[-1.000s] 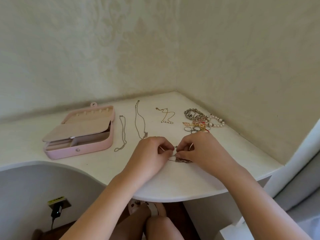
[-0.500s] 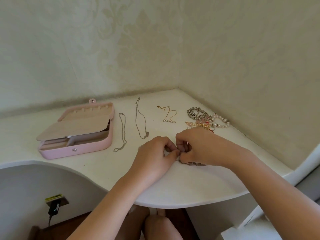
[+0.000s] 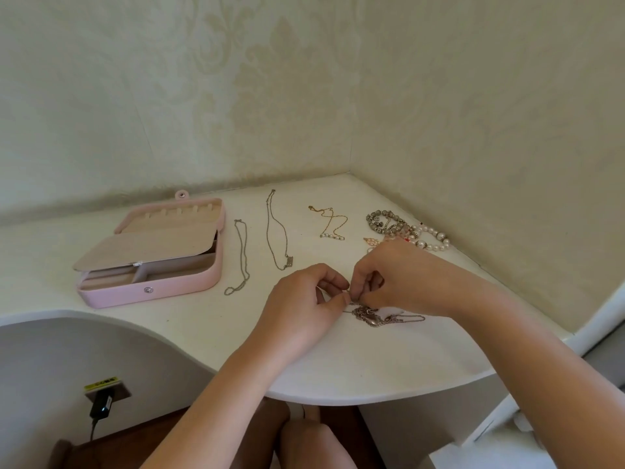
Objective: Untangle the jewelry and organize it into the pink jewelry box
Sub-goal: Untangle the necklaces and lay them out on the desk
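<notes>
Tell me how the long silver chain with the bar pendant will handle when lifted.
The silver chain lies in loose curves on the desk, so it is probably floppy and would dangle. Its links look very fine, so likely light. The bar pendant would probably hang lowest.

Near part of bead pile (image 3: 407, 231) hidden behind right hand (image 3: 402, 275). Strands of tangled chains (image 3: 372, 316) too fine to tell apart; upper end lost btw pinching fingertips of right hand & left hand (image 3: 304, 306). Most compartments of pink jewelry box (image 3: 152, 294) hidden under inner flap (image 3: 148, 245). Both forearms cut off at bottom edge.
</notes>
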A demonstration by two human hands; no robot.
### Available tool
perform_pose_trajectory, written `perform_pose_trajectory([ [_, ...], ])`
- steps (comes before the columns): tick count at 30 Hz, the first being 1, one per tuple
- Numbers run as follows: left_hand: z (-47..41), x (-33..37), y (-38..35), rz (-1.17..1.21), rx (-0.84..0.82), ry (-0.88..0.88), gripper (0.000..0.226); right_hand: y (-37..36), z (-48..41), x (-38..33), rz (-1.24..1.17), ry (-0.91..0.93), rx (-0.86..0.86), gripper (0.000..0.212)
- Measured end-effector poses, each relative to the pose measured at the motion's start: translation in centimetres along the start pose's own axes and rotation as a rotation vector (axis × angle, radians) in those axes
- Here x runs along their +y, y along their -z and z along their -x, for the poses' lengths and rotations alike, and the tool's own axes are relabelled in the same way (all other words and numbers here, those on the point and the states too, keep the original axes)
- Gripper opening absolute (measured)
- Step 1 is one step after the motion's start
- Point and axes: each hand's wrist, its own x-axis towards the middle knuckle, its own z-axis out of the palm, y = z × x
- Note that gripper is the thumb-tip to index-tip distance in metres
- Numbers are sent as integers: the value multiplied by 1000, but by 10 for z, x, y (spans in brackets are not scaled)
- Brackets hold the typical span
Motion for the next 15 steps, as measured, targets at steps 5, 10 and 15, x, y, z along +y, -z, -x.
perform_pose_trajectory([
  [5,1,3,6,285,-20,-1,6,1,-1,0,-414,45,77,22],
  [10,2,6,13,492,32,-15,3,0,-2,-2,-640,117,115,19],
  [15,3,7,17,548,113,-15,8,-5,-2,-6,-698,114,185,25],
])
